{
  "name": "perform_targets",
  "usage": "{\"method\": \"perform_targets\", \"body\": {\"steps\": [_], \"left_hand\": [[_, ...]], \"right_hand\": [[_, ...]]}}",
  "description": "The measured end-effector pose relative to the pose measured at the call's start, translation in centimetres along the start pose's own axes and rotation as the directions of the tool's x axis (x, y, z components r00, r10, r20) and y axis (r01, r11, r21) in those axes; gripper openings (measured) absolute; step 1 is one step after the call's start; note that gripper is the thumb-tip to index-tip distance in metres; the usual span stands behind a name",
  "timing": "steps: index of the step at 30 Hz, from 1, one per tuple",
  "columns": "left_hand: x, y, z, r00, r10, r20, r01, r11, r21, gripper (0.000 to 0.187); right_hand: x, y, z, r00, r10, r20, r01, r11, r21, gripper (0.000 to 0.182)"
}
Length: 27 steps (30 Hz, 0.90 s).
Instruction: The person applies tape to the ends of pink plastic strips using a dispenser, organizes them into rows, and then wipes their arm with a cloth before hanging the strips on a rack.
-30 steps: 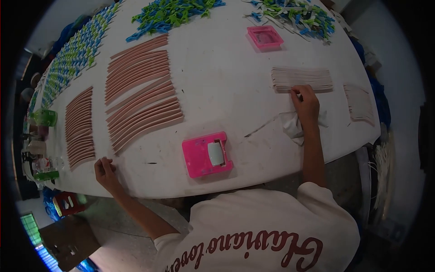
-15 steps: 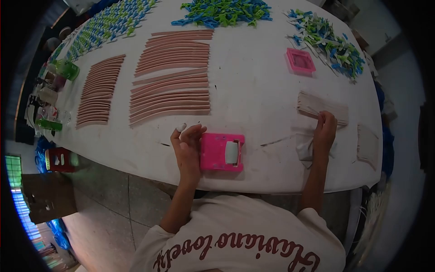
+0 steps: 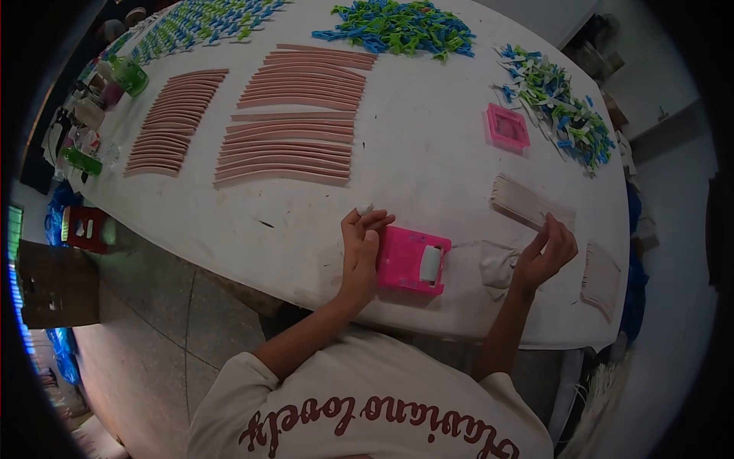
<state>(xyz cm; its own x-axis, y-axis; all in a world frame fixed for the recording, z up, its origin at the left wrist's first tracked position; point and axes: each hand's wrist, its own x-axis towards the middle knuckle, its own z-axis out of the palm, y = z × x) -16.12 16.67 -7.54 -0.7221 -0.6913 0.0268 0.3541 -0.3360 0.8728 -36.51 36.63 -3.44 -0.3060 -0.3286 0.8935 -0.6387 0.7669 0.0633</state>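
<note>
My left hand [image 3: 361,249] rests along the left side of a pink tape-dispenser-like block [image 3: 399,260] with a white roller [image 3: 430,264]. Its fingers are bent but apart, with a white covering on one fingertip, and nothing shows in them. On the right, my right hand [image 3: 549,254] reaches to the front edge of a stack of thin pale strips [image 3: 527,200]. Its fingertips touch or nearly touch the strips, and the fingers look apart. A crumpled pale cloth [image 3: 498,264] lies left of my right wrist.
More pale strips [image 3: 600,281] lie near the right table edge. Rows of pinkish strips [image 3: 287,149] cover the left middle. Blue and green clip-like pieces [image 3: 409,27] are heaped at the back, others [image 3: 562,115] at right behind a pink tray [image 3: 508,127]. A green bottle [image 3: 128,75] stands far left.
The camera view has turned, so the table looks shifted. My right hand's fingers have spread from a closer pinch at the strip stack. My left hand stays by the pink block.
</note>
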Motion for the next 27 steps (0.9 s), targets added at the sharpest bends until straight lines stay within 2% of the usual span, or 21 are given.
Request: {"method": "perform_targets", "body": {"steps": [1,2,3,4,5,7,8,10,11,13,14,16,20,22,23,25,26,27], "left_hand": [[-0.1,0.0,0.5,0.999,0.022,0.039,-0.025,0.997,0.069,0.054],[-0.1,0.3,0.6,0.999,0.029,0.037,-0.031,0.998,0.051,0.054],[0.0,0.8,0.2,0.969,0.198,0.148,-0.231,0.939,0.254,0.06],[-0.1,1.4,0.0,0.903,0.322,0.283,-0.42,0.801,0.427,0.068],[-0.2,2.6,0.5,0.904,0.327,0.276,-0.42,0.802,0.425,0.068],[-0.7,5.6,1.5,0.711,0.54,0.45,-0.695,0.637,0.334,0.072],[-1.1,6.2,1.0,0.714,0.538,0.448,-0.692,0.641,0.332,0.072],[-1.8,7.3,-0.9,0.613,0.457,0.645,-0.764,0.551,0.337,0.056],[-2.1,7.7,-1.3,0.615,0.456,0.643,-0.762,0.553,0.337,0.056],[-2.6,8.6,-2.1,0.726,0.477,0.495,-0.677,0.621,0.395,0.03],[-2.7,9.1,-2.6,0.726,0.473,0.499,-0.677,0.62,0.396,0.03],[-2.6,9.8,-3.6,0.733,0.607,0.306,-0.679,0.632,0.374,0.025],[-1.9,11.2,-7.4,0.782,0.578,0.233,-0.623,0.715,0.316,0.021],[-1.6,11.9,-8.0,0.859,0.507,0.071,-0.509,0.833,0.217,0.021],[-1.3,12.1,-8.6,0.865,0.497,0.068,-0.5,0.843,0.196,0.021],[-0.8,12.2,-10.0,0.818,0.538,0.205,-0.571,0.71,0.413,0.019],[-0.7,12.5,-10.2,0.828,0.526,0.193,-0.557,0.735,0.387,0.019],[-0.6,13.3,-10.2,0.783,0.538,0.312,-0.612,0.581,0.536,0.022]], "right_hand": [[0.0,-0.4,-0.6,1.0,0.015,0.002,-0.015,0.983,0.184,0.022],[0.2,-0.9,-0.9,1.0,0.025,0.003,-0.024,0.93,0.367,0.024],[0.9,-1.8,-1.7,1.0,0.006,-0.006,-0.004,0.93,0.368,0.024],[1.9,-3.1,-3.2,0.989,-0.109,0.101,0.049,0.883,0.466,0.027],[2.8,-4.5,-4.5,0.955,-0.226,0.194,0.081,0.823,0.563,0.029],[3.8,-7.2,-6.0,0.9,-0.387,0.198,0.175,0.738,0.651,0.034],[4.0,-8.5,-6.7,0.899,-0.388,0.203,0.173,0.74,0.65,0.034],[4.2,-10.2,-7.7,0.851,-0.501,0.159,0.229,0.625,0.747,0.04],[4.2,-10.5,-7.9,0.849,-0.503,0.161,0.228,0.625,0.747,0.04],[4.2,-11.2,-8.3,0.839,-0.513,0.183,0.204,0.608,0.767,0.041],[4.4,-11.3,-8.4,0.841,-0.508,0.184,0.2,0.61,0.767,0.041],[4.8,-10.8,-8.7,0.823,-0.519,0.229,0.179,0.62,0.764,0.04],[5.5,-8.9,-9.6,0.817,-0.496,0.294,0.135,0.66,0.739,0.035],[5.9,-8.4,-9.9,0.79,-0.488,0.37,0.082,0.682,0.727,0.032],[6.1,-8.5,-10.1,0.782,-0.49,0.385,0.085,0.697,0.712,0.032],[6.4,-8.6,-10.5,0.742,-0.432,0.513,-0.011,0.757,0.653,0.031],[6.6,-8.6,-10.5,0.724,-0.433,0.536,-0.004,0.775,0.632,0.031],[6.6,-8.6,-10.4,0.709,-0.426,0.562,-0.019,0.785,0.619,0.03]]}}
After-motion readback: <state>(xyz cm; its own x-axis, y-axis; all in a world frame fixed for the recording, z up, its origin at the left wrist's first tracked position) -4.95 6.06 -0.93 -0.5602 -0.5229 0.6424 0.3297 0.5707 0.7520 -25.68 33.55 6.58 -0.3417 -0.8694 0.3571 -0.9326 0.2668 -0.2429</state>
